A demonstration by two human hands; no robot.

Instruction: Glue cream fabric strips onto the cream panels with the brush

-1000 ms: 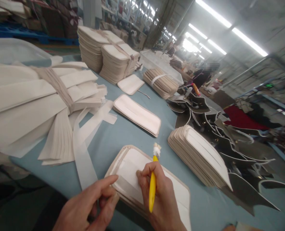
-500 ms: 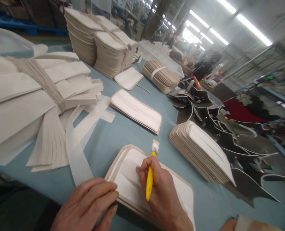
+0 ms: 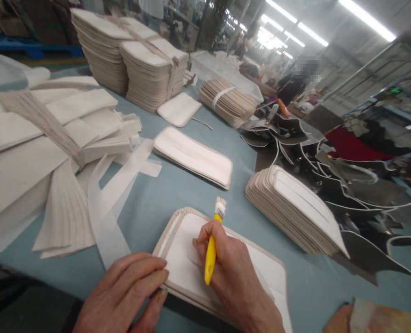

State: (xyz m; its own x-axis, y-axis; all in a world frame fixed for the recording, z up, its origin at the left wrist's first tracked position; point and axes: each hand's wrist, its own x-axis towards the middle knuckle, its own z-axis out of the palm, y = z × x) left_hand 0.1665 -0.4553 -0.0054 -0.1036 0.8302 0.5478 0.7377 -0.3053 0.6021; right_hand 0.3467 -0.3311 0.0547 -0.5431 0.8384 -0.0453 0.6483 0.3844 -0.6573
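Note:
My right hand (image 3: 238, 273) is closed round a yellow-handled paintbrush (image 3: 210, 259), its bristles pointing up and away, coated with something white. Beneath that hand lies a white panel with beige edging (image 3: 183, 233), on top of at least one other panel; the hand covers its middle. At the panel's near left corner rests my left hand (image 3: 124, 293), fingers stretched out along the edge, thumb lower down. Beyond the brush sits a small pile of similar panels (image 3: 195, 157). To the right, a taller leaning stack of panels (image 3: 289, 212) stands on the blue-green table (image 3: 177, 192).
Tied bundles of panels (image 3: 146, 76) rise at the back, near a banded bundle (image 3: 226, 101) and a clear plastic bin (image 3: 205, 64). White strips (image 3: 70, 208) spread across the left. Dark pieces with white edges (image 3: 316, 185) heap at right. A beige-brown object (image 3: 382, 317) fills the lower right corner.
The view has shifted slightly. My right hand and the brush have moved a little to the left over the panel. My left hand stays at the panel's corner.

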